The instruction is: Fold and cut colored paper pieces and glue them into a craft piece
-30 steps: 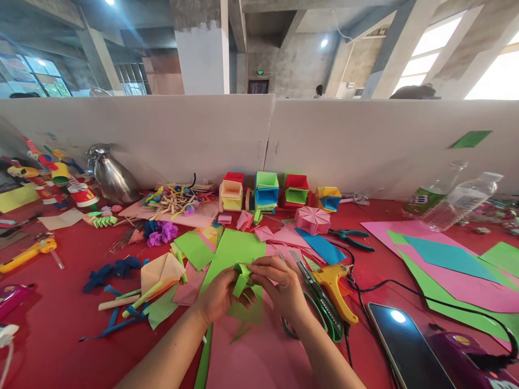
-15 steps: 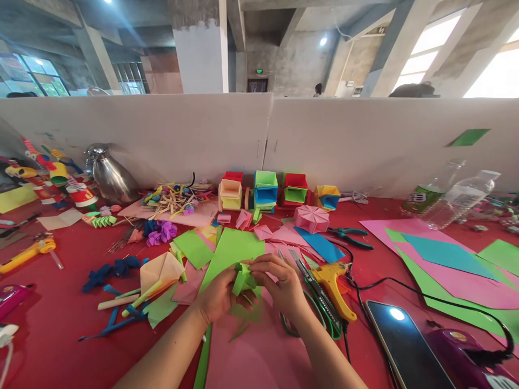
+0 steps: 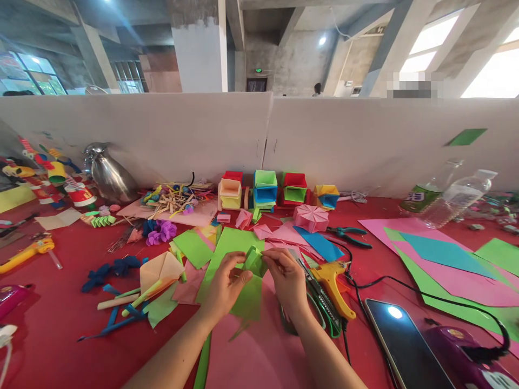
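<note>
Between my two hands is a small folded piece of green paper (image 3: 254,261), raised over the sheets in front of me. My left hand (image 3: 229,281) pinches its left side between thumb and fingers. The fingertips of my right hand (image 3: 285,273) grip its right edge. Below lie a green paper sheet (image 3: 239,241) and a large pink sheet (image 3: 259,351). Close by my right wrist are green-handled scissors (image 3: 318,308), a black cutter knife (image 3: 322,294) and a yellow glue gun (image 3: 334,286).
Folded paper boxes (image 3: 265,189) stand along the white partition (image 3: 162,129). A pink octagonal box (image 3: 311,218) and pliers (image 3: 349,237) are nearer. On the right lie a phone (image 3: 399,346), a black cable (image 3: 389,281) and plastic bottles (image 3: 462,197); a steel jug (image 3: 109,175) stands back left.
The folded green paper has been raised slightly and turned between my hands. My left fingers have shifted from beneath it to its left side, uncovering more of the green sheet below.
</note>
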Demonstrator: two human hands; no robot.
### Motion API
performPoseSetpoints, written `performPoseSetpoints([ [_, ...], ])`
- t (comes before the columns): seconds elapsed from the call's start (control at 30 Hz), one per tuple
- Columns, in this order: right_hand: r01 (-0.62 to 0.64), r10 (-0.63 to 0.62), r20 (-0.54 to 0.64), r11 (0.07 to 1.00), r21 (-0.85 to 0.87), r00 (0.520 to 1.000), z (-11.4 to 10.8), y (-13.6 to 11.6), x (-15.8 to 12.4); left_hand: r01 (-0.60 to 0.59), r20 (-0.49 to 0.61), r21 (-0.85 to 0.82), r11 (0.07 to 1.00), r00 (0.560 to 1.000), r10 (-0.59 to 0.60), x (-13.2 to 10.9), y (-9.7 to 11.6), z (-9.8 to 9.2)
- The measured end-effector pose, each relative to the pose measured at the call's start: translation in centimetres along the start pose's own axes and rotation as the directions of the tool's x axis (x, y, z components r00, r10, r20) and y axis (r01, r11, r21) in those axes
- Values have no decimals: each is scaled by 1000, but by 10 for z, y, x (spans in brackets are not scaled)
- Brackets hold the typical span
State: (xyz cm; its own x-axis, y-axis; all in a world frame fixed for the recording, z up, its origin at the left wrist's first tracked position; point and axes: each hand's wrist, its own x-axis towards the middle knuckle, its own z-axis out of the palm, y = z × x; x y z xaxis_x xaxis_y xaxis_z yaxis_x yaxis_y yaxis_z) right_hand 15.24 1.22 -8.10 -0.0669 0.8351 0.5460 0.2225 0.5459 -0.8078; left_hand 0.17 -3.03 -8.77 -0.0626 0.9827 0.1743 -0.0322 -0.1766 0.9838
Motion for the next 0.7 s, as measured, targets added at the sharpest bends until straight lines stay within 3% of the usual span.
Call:
performPoseSetpoints([
  [0.7, 62, -73, 167, 996, 68, 983, -3, -7, 1, -78, 18, 133, 988, 997, 77, 3, 1, -1],
])
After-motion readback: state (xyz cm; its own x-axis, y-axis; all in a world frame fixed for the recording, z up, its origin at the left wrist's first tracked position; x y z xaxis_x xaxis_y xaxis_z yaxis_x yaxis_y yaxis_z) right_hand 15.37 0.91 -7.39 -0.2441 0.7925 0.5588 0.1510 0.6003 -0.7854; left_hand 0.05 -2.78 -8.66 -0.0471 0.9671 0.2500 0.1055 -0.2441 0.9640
